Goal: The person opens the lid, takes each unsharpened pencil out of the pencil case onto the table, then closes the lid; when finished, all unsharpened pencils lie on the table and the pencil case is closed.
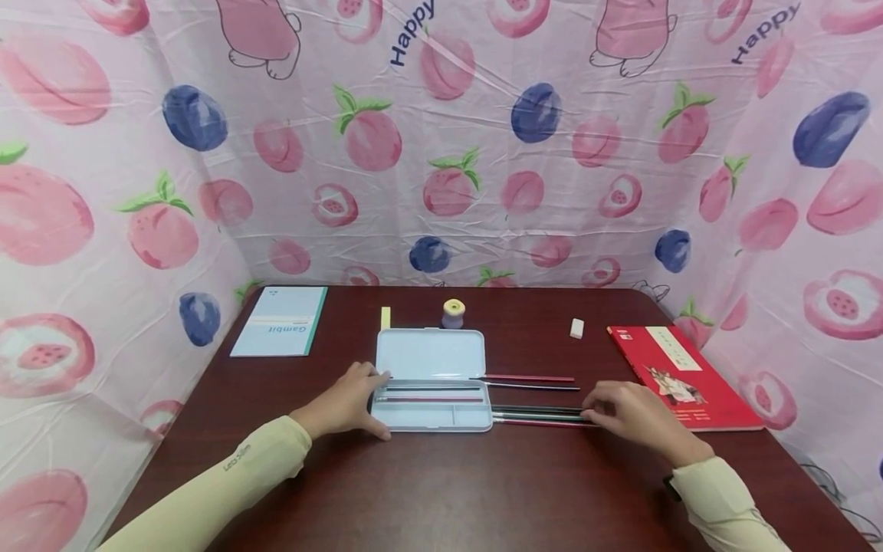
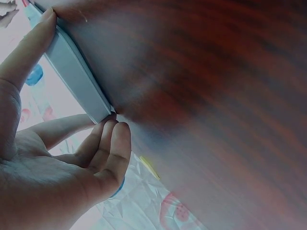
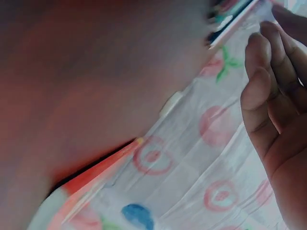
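A pale blue pencil case (image 1: 429,354) lies open at the middle of the dark table (image 1: 441,491), with two pencils (image 1: 431,394) in its tray. My left hand (image 1: 372,400) holds the case's left end; in the left wrist view the thumb and fingers (image 2: 112,139) bracket that end of the case (image 2: 79,72). Two pencils (image 1: 538,415) lie just right of the tray. My right hand (image 1: 593,412) curls its fingertips onto their right ends. In the right wrist view the pencil ends (image 3: 232,21) meet the fingers (image 3: 268,72). Two more pencils (image 1: 530,382) lie a little farther back.
A light blue booklet (image 1: 279,322) lies at the back left and a red book (image 1: 683,376) at the right edge. A yellow strip (image 1: 385,317), a small round purple and yellow object (image 1: 453,313) and a white eraser (image 1: 576,328) sit behind the case. Pink fruit-print cloth (image 1: 441,153) walls the table.
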### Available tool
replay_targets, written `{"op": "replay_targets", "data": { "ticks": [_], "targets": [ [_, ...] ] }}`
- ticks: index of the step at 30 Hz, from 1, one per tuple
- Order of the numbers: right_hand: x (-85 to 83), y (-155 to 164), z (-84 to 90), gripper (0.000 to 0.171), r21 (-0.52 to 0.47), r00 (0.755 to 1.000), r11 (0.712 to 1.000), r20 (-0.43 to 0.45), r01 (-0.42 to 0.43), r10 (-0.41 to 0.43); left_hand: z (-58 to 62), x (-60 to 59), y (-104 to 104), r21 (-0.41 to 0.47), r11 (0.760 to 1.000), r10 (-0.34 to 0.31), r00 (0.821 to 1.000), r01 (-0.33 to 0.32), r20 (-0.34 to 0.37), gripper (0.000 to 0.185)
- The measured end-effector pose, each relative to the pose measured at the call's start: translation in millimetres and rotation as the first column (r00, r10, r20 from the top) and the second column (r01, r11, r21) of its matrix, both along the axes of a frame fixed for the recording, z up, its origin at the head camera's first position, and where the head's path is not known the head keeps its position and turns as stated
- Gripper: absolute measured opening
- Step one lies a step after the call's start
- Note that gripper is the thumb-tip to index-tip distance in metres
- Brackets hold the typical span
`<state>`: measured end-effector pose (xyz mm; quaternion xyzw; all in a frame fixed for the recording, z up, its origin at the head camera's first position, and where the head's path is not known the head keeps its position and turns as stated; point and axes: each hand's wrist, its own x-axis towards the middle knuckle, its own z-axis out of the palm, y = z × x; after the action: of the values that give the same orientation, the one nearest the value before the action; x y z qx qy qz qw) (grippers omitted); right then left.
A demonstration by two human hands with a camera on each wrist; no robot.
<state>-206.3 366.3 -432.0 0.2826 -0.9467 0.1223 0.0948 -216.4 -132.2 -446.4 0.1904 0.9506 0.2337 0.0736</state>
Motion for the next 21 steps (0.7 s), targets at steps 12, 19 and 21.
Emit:
{"op": "replay_targets", "data": {
  "ticks": [12,19,21],
  "targets": [
    [-31.8,-80.3,11.1,0.014,-0.047,0.995,0.994,-0.022,-0.094,0.093,-2.6,-1.9,0.1,0.001,1.000,0.009,1.000,-0.009,0.014,0.105],
    [-44.4,-118.4,10.2,0.013,-0.038,0.991,0.992,0.054,-0.122,0.124,-3.2,-2.6,-0.3,-0.009,1.000,0.012,1.000,-0.012,0.011,0.105],
    [-47.1,-126.3,8.7,0.013,-0.034,0.989,0.991,0.069,-0.128,0.130,-3.8,-2.8,-0.7,-0.014,1.000,0.008,1.000,-0.008,0.008,0.105]
  ]
}}
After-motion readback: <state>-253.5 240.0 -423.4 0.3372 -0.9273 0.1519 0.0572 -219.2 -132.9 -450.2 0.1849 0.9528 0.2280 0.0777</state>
